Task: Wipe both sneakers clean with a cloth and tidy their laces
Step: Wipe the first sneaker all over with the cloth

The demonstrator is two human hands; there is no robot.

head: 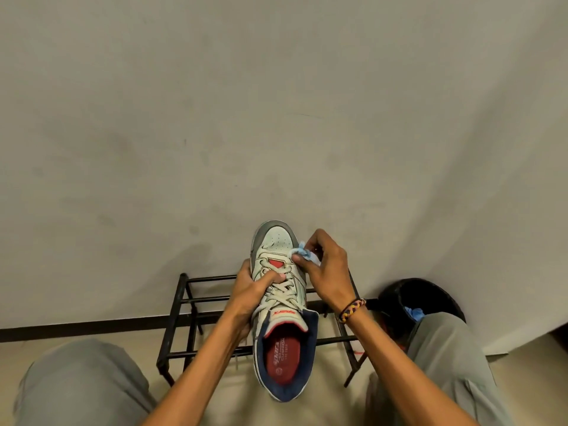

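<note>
Cloth (302,253) pinched in right hand (325,265), against sneaker (282,290)

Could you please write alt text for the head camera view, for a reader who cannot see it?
A person's left hand holds a white and grey sneaker by its laced side while the right hand pinches a blue cloth against the toe area. A black metal shoe rack stands behind, against a pale wall.

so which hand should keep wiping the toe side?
Right. The right hand already pinches the cloth against the sneaker; the left hand grips its laces, steadying it.
</note>
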